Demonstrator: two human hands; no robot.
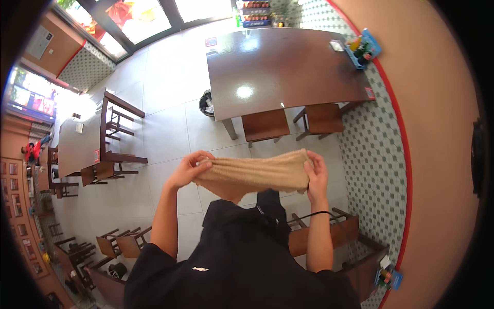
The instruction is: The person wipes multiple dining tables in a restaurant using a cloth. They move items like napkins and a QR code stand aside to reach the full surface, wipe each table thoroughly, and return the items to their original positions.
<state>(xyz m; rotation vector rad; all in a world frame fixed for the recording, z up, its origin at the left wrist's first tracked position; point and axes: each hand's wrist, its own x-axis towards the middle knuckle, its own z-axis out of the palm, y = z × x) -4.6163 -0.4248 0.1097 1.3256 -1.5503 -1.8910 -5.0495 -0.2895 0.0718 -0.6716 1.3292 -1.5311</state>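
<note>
Stretched between my two hands is a tan cleaning cloth (254, 174), held in front of my body above the tiled floor. My left hand (192, 168) pinches its left end between thumb and fingers. At the other end, my right hand (316, 174) grips the cloth's right edge, thumb towards me. Folds run lengthwise along the upper part, and a loose corner hangs down near the middle. Beyond the cloth stands a dark brown wooden table (285, 69) with a glossy top.
Two wooden stools (265, 125) sit at the table's near side. A blue condiment caddy (361, 54) stands by the tiled wall (374, 154). A bin (207, 103) is beside the table's left end. Another table (79, 143) is further left; a person in red (32, 150) is beyond.
</note>
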